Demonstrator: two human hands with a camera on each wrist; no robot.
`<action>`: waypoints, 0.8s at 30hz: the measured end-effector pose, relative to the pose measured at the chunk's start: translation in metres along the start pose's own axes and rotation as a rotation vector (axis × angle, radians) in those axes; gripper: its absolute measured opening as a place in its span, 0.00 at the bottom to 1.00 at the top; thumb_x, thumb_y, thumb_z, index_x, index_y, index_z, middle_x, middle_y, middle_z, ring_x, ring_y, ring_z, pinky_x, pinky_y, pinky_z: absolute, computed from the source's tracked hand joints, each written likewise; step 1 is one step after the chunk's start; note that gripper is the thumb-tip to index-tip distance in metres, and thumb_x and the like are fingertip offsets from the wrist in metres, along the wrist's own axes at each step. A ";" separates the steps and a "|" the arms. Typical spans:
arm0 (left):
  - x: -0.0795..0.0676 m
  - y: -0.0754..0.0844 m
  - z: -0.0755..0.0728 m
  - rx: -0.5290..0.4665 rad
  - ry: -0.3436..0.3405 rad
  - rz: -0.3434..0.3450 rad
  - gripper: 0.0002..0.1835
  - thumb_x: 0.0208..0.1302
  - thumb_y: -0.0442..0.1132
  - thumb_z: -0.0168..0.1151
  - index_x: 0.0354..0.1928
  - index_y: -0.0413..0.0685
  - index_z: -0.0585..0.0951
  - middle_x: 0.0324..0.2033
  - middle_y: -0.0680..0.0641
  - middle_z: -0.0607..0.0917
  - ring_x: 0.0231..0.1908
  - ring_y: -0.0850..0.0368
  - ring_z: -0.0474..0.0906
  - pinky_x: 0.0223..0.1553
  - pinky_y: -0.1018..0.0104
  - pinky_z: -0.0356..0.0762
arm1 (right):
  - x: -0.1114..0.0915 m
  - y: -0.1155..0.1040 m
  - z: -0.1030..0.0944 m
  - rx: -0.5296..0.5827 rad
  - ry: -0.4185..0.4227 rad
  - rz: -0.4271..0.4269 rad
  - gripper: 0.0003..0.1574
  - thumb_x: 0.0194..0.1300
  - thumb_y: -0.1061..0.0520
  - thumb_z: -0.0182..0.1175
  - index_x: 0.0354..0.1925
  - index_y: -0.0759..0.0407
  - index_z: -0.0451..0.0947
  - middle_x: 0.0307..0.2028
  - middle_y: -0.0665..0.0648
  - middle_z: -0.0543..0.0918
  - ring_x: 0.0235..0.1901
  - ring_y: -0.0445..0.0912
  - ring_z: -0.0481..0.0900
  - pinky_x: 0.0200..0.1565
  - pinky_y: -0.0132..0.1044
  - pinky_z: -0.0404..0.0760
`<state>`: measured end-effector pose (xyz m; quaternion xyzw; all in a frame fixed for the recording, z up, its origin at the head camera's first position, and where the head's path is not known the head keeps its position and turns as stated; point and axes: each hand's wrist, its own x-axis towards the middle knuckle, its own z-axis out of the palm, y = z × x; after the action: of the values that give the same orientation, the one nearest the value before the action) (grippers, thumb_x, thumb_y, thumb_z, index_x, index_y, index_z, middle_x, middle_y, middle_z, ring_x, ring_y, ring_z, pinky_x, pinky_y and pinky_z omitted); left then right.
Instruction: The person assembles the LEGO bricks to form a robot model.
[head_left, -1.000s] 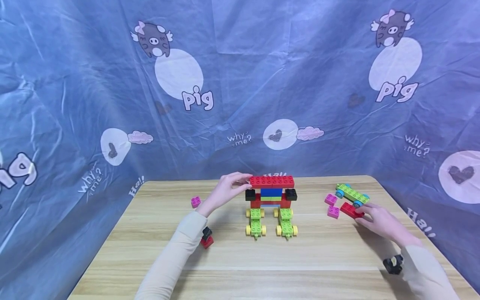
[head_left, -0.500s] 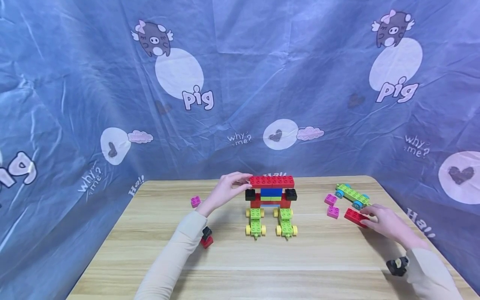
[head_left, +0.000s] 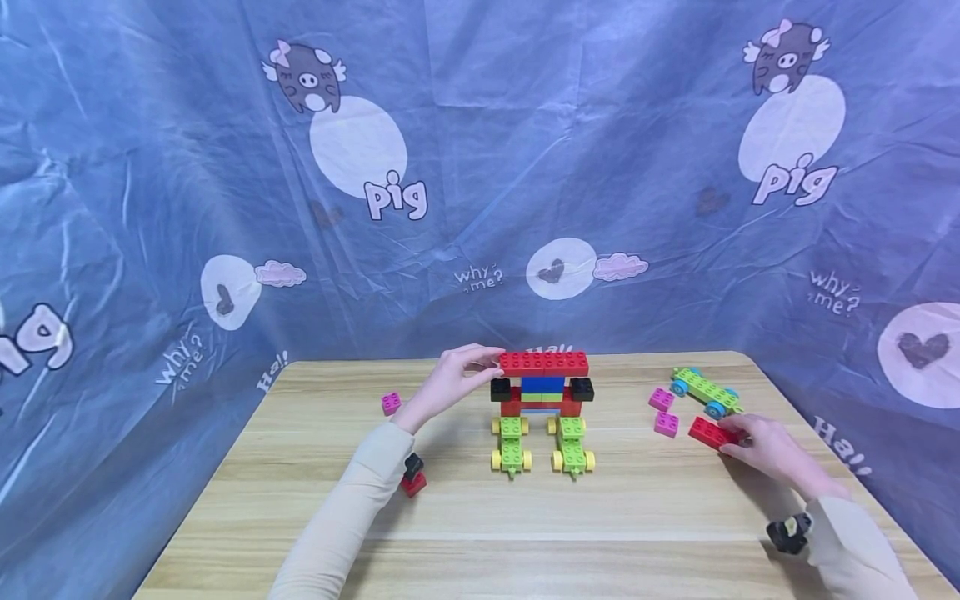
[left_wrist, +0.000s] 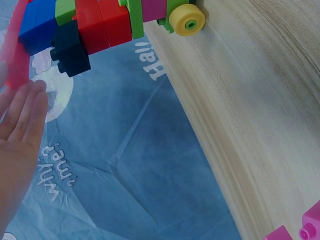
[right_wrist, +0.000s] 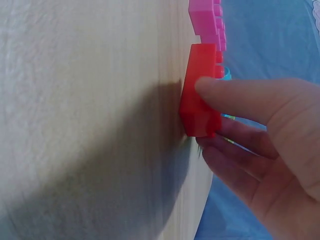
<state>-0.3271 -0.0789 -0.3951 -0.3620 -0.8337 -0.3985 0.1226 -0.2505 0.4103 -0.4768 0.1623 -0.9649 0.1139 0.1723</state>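
Observation:
In the head view a brick structure [head_left: 542, 385] stands mid-table, with a red beam of bricks [head_left: 543, 363] across its top, blue bricks below and black bricks at the sides. My left hand [head_left: 459, 377] pinches the left end of that top red beam between thumb and fingers. At the right, my right hand [head_left: 767, 444] pinches a red brick [head_left: 708, 434] lying on the table. The right wrist view shows the thumb on the side of this red brick [right_wrist: 198, 95] and the other fingers behind it, partly hidden.
Two green wheeled bases [head_left: 573, 454] with yellow wheels carry the structure's front. A green car base [head_left: 703, 389] with blue wheels and two pink bricks [head_left: 666, 424] lie near my right hand. Another pink brick [head_left: 392, 404] and a red brick [head_left: 414, 483] flank my left forearm.
My right hand has shifted slightly right and toward me, drawing the red brick away from the pink bricks. The left hand and the structure have stayed still.

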 end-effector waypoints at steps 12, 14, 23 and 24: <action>-0.001 0.001 0.000 0.010 0.004 -0.001 0.20 0.61 0.45 0.62 0.54 0.49 0.79 0.46 0.50 0.84 0.43 0.60 0.83 0.47 0.72 0.81 | -0.003 -0.001 -0.005 0.083 0.005 0.002 0.17 0.41 0.60 0.73 0.34 0.63 0.82 0.28 0.54 0.85 0.26 0.34 0.78 0.29 0.33 0.80; 0.000 0.001 0.000 0.008 0.004 0.004 0.20 0.61 0.45 0.62 0.54 0.48 0.79 0.46 0.50 0.84 0.43 0.60 0.83 0.47 0.72 0.81 | -0.004 -0.001 -0.007 0.099 0.011 -0.002 0.18 0.41 0.61 0.73 0.34 0.63 0.82 0.28 0.55 0.85 0.27 0.33 0.77 0.29 0.33 0.81; 0.000 0.000 0.000 0.005 0.009 0.004 0.19 0.60 0.44 0.63 0.54 0.49 0.80 0.46 0.50 0.85 0.43 0.61 0.83 0.47 0.74 0.80 | 0.000 -0.005 -0.022 0.084 0.049 -0.031 0.19 0.42 0.60 0.73 0.37 0.61 0.83 0.30 0.55 0.86 0.29 0.30 0.77 0.29 0.35 0.82; 0.000 0.000 0.000 0.004 0.010 0.006 0.19 0.60 0.44 0.63 0.54 0.49 0.80 0.46 0.50 0.84 0.43 0.61 0.83 0.47 0.74 0.80 | 0.001 -0.007 -0.025 0.070 0.066 -0.039 0.19 0.42 0.59 0.73 0.36 0.60 0.83 0.30 0.54 0.86 0.29 0.30 0.77 0.30 0.35 0.82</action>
<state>-0.3268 -0.0789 -0.3953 -0.3621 -0.8329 -0.3981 0.1288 -0.2418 0.4103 -0.4525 0.1832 -0.9507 0.1495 0.2005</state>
